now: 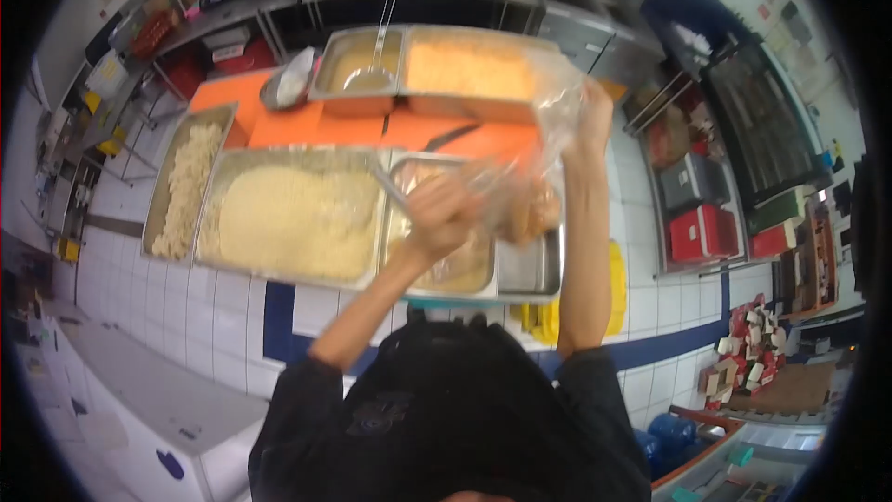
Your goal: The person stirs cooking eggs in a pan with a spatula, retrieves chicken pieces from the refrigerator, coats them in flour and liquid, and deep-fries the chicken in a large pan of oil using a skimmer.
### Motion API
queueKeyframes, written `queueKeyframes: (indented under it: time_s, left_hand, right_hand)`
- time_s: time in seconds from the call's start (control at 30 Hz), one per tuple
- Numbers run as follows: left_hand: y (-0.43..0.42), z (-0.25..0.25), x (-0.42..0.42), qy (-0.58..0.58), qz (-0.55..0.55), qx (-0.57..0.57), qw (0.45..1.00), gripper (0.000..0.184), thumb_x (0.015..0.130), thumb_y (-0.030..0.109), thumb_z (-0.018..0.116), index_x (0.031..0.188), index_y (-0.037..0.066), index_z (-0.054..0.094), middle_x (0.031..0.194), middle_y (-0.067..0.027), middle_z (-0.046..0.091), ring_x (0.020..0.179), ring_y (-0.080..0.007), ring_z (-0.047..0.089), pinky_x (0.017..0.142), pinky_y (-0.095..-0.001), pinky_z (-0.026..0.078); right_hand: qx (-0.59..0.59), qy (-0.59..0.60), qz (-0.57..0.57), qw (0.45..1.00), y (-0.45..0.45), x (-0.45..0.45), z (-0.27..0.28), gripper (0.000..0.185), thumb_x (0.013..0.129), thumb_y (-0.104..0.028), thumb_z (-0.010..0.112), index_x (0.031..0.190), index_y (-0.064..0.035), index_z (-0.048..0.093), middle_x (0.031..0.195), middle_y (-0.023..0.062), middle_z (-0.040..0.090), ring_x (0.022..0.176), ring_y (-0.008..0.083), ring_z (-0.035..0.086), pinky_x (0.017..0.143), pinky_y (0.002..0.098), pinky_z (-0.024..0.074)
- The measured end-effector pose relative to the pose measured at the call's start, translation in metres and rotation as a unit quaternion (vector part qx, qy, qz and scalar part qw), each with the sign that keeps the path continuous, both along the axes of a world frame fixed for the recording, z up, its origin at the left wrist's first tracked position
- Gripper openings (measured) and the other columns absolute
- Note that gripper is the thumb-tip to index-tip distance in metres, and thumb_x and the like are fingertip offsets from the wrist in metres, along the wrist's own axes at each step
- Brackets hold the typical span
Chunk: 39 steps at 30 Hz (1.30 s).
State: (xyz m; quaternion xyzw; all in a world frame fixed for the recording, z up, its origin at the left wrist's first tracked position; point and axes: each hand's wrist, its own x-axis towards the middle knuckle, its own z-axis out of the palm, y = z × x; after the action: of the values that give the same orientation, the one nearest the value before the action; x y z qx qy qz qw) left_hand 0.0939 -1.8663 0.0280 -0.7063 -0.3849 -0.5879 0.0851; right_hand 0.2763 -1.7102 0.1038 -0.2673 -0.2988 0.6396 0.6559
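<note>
Head camera, looking down: the right hand (590, 113) is raised at the right end of the worktop, its fingers apparently clamped on a clear plastic bag (556, 112). The bag hangs beside the left hand (441, 212), and brownish food (536, 212) shows at its lower part, above a bare metal pan (525, 270); blur hides whether that food is inside the plastic or behind it. The left fingers look curled, with a grey bar (394, 188) running up to them, but I cannot tell whether they grip it. To handle this well, I'd hold the bag's top high and firm with the right hand, steady its lower part with the left, and keep the food over the pan, so drips stay off the yellow powder (288, 218) in the neighbouring tray. I'd also mind the dark knife (452, 138) lying on the orange surface (344, 128) just beyond the left hand
</note>
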Motion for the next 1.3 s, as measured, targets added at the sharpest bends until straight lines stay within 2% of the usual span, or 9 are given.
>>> queueKeyframes:
  time_s: [0.17, 0.2, 0.27, 0.37, 0.47, 0.63, 0.8, 1.03, 1.3]
  left_hand:
    - [-0.031, -0.035, 0.024, -0.480, 0.014, -0.236, 0.845, 0.031, 0.102, 0.030, 0.045, 0.106, 0.002, 0.058, 0.086, -0.0073, 0.061, 0.077, -0.0205, 0.058, 0.079, -0.0383, 0.048]
    - [-0.019, -0.029, 0.012, -0.679, -0.072, -0.429, 0.592, 0.034, 0.101, 0.036, 0.047, 0.117, 0.006, 0.054, 0.094, -0.0046, 0.061, 0.079, -0.0175, 0.058, 0.077, -0.0349, 0.049]
    - [-0.012, -0.042, -0.002, -0.784, -0.149, -0.549, 0.250, 0.042, 0.100, 0.041, 0.048, 0.128, 0.010, 0.050, 0.101, -0.0020, 0.062, 0.080, -0.0145, 0.059, 0.075, -0.0315, 0.051]
    - [-0.039, -0.105, 0.011, -0.708, -0.397, -0.485, 0.326, 0.050, 0.103, 0.046, 0.038, 0.135, 0.009, 0.048, 0.113, -0.0061, 0.062, 0.089, -0.0203, 0.063, 0.076, -0.0370, 0.050]
    - [-0.057, -0.098, -0.009, -0.654, -0.228, -0.599, 0.401, 0.051, 0.101, 0.050, 0.040, 0.133, 0.012, 0.050, 0.116, -0.0058, 0.062, 0.092, -0.0169, 0.064, 0.071, -0.0332, 0.052]
    - [-0.062, -0.077, -0.041, -0.718, -0.113, -0.420, 0.544, 0.052, 0.101, 0.049, 0.043, 0.125, 0.005, 0.055, 0.107, -0.0053, 0.064, 0.086, -0.0148, 0.064, 0.068, -0.0299, 0.052]
    - [-0.024, -0.065, -0.044, -0.668, 0.042, -0.298, 0.680, 0.044, 0.103, 0.036, 0.041, 0.115, -0.003, 0.057, 0.115, -0.0091, 0.061, 0.103, -0.0180, 0.061, 0.094, -0.0323, 0.047]
    - [0.002, -0.033, -0.018, -0.391, 0.171, -0.266, 0.864, 0.031, 0.103, 0.024, 0.044, 0.106, -0.003, 0.060, 0.096, -0.0098, 0.062, 0.089, -0.0155, 0.058, 0.076, -0.0273, 0.047]
    - [0.020, 0.011, -0.019, -0.225, 0.157, -0.287, 0.918, 0.038, 0.097, 0.015, 0.057, 0.069, 0.006, 0.033, 0.066, 0.0021, 0.031, 0.064, -0.0083, 0.029, 0.055, -0.0274, 0.027]
  right_hand:
    - [-0.106, 0.048, -0.131, 0.984, -0.127, -0.104, 0.059, 0.024, 0.094, -0.026, 0.052, 0.110, -0.0090, 0.058, 0.083, 0.0005, 0.056, 0.070, 0.0137, 0.055, 0.069, 0.0268, 0.0503]
    - [-0.107, 0.036, -0.137, 0.984, -0.133, -0.115, 0.048, 0.025, 0.094, -0.028, 0.052, 0.112, -0.0106, 0.057, 0.087, 0.0006, 0.055, 0.073, 0.0137, 0.054, 0.070, 0.0277, 0.0497]
    - [-0.107, 0.020, -0.135, 0.985, -0.138, -0.126, 0.031, 0.025, 0.095, -0.029, 0.052, 0.113, -0.0121, 0.056, 0.091, 0.0007, 0.055, 0.076, 0.0138, 0.053, 0.072, 0.0287, 0.0492]
    - [-0.114, 0.042, -0.138, 0.983, -0.137, -0.108, 0.011, 0.025, 0.095, -0.030, 0.052, 0.112, -0.0123, 0.055, 0.095, 0.0016, 0.053, 0.078, 0.0136, 0.051, 0.074, 0.0290, 0.0475]
    - [-0.154, 0.021, -0.188, 0.970, -0.137, -0.077, -0.015, 0.028, 0.097, -0.029, 0.047, 0.116, -0.0109, 0.055, 0.100, 0.0039, 0.056, 0.086, 0.0153, 0.055, 0.079, 0.0314, 0.0483]
    - [-0.245, -0.047, -0.215, 0.944, -0.156, -0.035, -0.157, 0.042, 0.101, -0.030, 0.036, 0.130, -0.0038, 0.050, 0.130, 0.0121, 0.054, 0.118, 0.0256, 0.054, 0.096, 0.0412, 0.0463]
    - [-0.434, 0.030, -0.107, 0.894, -0.211, -0.071, -0.196, 0.046, 0.102, -0.028, 0.032, 0.138, -0.0021, 0.041, 0.134, 0.0128, 0.052, 0.124, 0.0269, 0.051, 0.104, 0.0403, 0.0432]
    - [-0.455, 0.078, 0.084, 0.883, -0.221, -0.075, -0.200, 0.026, 0.099, -0.018, 0.033, 0.118, -0.0103, 0.050, 0.107, 0.0077, 0.055, 0.084, 0.0184, 0.053, 0.074, 0.0374, 0.0474]
    - [-0.418, 0.095, 0.235, 0.873, -0.192, -0.040, -0.191, 0.030, 0.101, -0.020, 0.031, 0.123, -0.0057, 0.044, 0.108, 0.0096, 0.054, 0.082, 0.0190, 0.054, 0.085, 0.0441, 0.0545]
